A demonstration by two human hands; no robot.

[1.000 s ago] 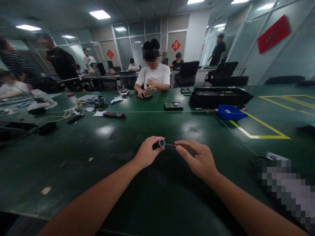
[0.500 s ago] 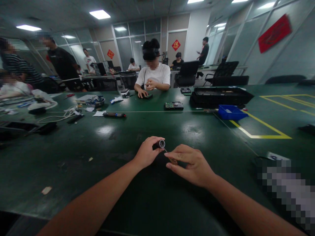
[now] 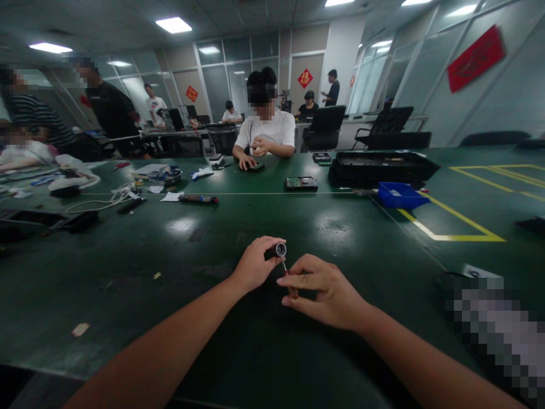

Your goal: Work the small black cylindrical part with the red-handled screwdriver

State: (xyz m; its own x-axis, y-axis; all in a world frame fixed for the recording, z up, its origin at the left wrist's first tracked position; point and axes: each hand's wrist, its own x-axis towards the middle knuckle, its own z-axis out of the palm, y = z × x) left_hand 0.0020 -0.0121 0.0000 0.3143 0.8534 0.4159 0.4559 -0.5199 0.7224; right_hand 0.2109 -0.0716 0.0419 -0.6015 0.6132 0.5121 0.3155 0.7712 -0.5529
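Here — right hand [image 3: 315, 287] grips screwdriver [image 3: 293, 291], left hand [image 3: 255, 266] a dark cylinder [image 3: 280, 249]

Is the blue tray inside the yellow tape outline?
No, the blue tray sits across the far left part of the yellow tape, partly outside it.

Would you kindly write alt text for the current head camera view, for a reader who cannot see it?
The left hand holds a dark tube with a silver rim over a green table, while the right hand holds a small screwdriver, its tip near the rim. Across the table is a person in a white shirt.
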